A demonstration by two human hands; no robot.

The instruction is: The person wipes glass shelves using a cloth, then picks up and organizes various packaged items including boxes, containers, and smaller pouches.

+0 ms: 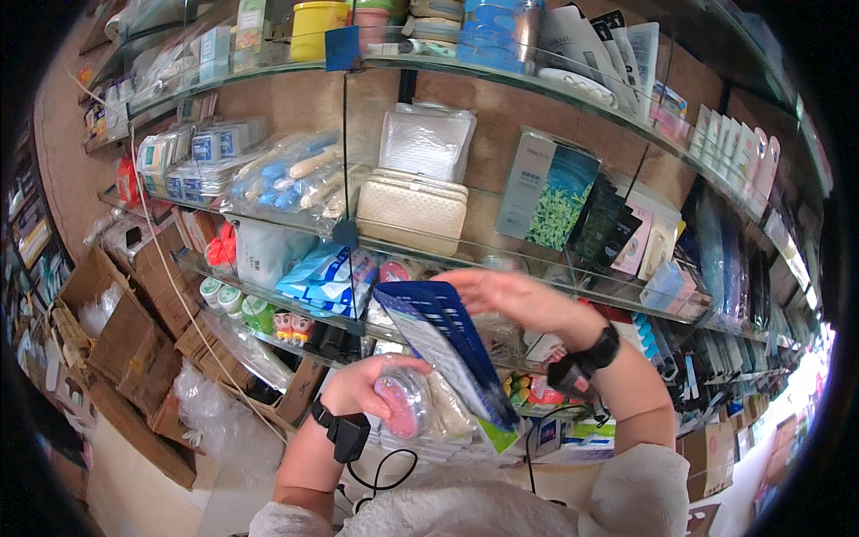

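A round pink case point(400, 404) in clear plastic sits in my left hand point(360, 392), whose fingers are closed around its side. Above it, a few flat dark blue packets point(458, 336) stand tilted in a loose fan, with a bright green piece point(497, 436) at their lower end. My left thumb reaches the packets' left edge; whether it grips them too is hard to see. My right hand point(510, 294) stretches past the packets' top edge toward the shelf, fingers extended and partly hidden behind the packets. Both wrists carry black strapped devices.
Glass shelves point(268, 72) rise ahead. They hold a woven cream box point(412, 210), a teal and grey box point(548, 190), bagged brushes point(295, 174) and blue-white packs point(327, 279). Cardboard boxes point(134, 358) and clear plastic wrap point(215, 412) lie at left. A white cord point(170, 268) hangs there.
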